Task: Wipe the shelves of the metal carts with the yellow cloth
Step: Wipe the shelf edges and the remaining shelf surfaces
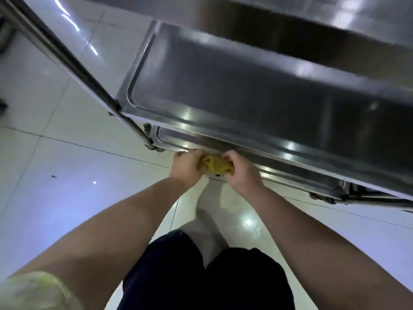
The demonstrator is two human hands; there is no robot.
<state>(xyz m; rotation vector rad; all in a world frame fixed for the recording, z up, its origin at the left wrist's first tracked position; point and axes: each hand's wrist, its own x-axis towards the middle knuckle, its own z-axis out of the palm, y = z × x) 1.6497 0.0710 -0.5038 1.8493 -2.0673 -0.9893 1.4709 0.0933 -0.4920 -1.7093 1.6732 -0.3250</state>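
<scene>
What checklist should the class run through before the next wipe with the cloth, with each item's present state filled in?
1. Cloth held: ok, left hand and right hand both grip it.
2. Cloth spread flat: not ok, bunched.
3. Cloth at bottom shelf edge: ok.
4. Middle shelf free of items: ok.
5. Shelf dirt: cannot tell, blurred.

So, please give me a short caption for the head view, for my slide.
Both hands, left and right, bunch the yellow cloth beside the metal cart's lowest shelf.
</scene>
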